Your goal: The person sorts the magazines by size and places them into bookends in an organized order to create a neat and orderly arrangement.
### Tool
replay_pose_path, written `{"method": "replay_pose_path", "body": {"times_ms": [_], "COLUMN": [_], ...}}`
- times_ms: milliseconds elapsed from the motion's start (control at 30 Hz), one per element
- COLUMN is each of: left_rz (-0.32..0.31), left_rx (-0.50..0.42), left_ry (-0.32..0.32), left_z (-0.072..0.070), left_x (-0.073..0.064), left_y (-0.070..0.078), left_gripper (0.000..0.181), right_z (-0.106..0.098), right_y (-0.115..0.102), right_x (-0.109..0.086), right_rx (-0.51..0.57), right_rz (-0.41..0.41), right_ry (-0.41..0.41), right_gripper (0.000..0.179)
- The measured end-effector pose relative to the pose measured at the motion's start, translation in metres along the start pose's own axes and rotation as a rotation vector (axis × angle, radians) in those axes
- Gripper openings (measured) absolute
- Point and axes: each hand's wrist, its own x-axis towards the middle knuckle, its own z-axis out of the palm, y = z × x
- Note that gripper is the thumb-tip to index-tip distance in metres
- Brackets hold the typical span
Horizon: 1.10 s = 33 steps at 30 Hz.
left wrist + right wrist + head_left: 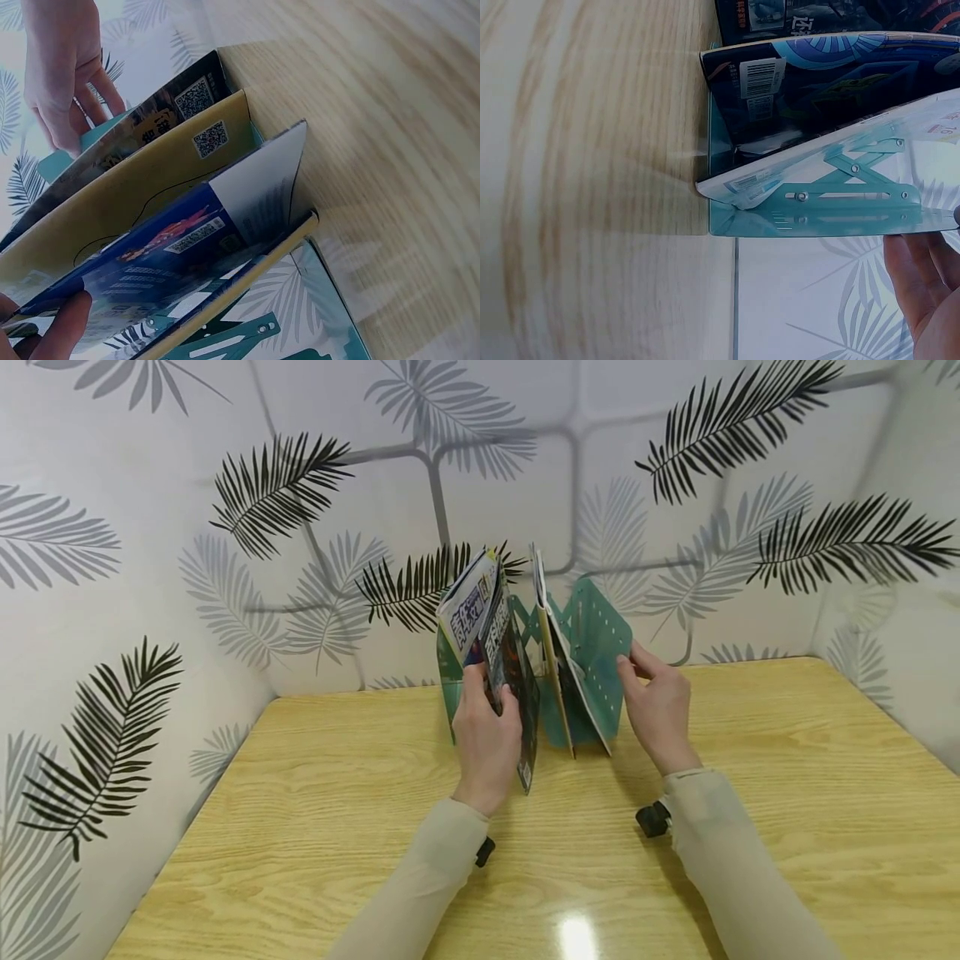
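Observation:
A teal metal bookend (600, 639) with a crisscross, slotted middle stands near the back of the table, holding several magazines upright. My left hand (486, 743) grips magazines (467, 614) at its left side, thumb on one face. In the left wrist view that thumb (71, 319) lies against a blue-backed magazine (172, 232). On the other side, my right hand (662, 710) pinches the edge of the bookend's right end plate. Leaning inside that plate is another group of magazines (551, 647), fanned apart at the bottom; the right wrist view shows a barcoded one (817, 82).
The wood-grain table (315, 827) spreads around the bookend. Behind it rises a pale wall covering (510, 485) with dark and grey leaf prints. Dark wrist devices (654, 819) sit at the sleeve cuffs.

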Motion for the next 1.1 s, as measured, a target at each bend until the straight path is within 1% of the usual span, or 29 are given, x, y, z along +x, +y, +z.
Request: {"method": "replay_pose_path", "body": {"times_ms": [167, 433, 600, 867, 967, 1100], "left_rz": [0.003, -0.040, -0.039, -0.053, -0.065, -0.104], "left_rx": [-0.006, -0.013, -0.015, -0.007, -0.023, -0.074], "left_ry": [0.011, 0.007, 0.007, 0.035, 0.050, 0.064], "left_z": [0.003, 0.008, 0.011, 0.015, 0.016, 0.018], "left_x": [0.003, 0.008, 0.010, 0.013, 0.015, 0.017], "left_y": [0.000, 0.001, 0.000, -0.003, -0.005, -0.006], "left_gripper": [0.026, 0.028, 0.029, 0.024, 0.021, 0.014], "right_z": [0.001, 0.001, 0.001, 0.002, 0.001, 0.001], "right_y": [-0.001, -0.001, 0.000, 0.000, -0.001, -0.001], "right_x": [0.000, 0.000, 0.000, 0.000, 0.000, 0.000], "right_rx": [0.006, 0.003, 0.012, 0.018, 0.017, 0.017], "right_rz": [-0.003, 0.000, 0.000, -0.014, -0.011, -0.008], "right_ry": [0.004, 0.005, 0.004, 0.010, 0.009, 0.011], "right_gripper": [0.035, 0.035, 0.035, 0.034, 0.035, 0.035]}}
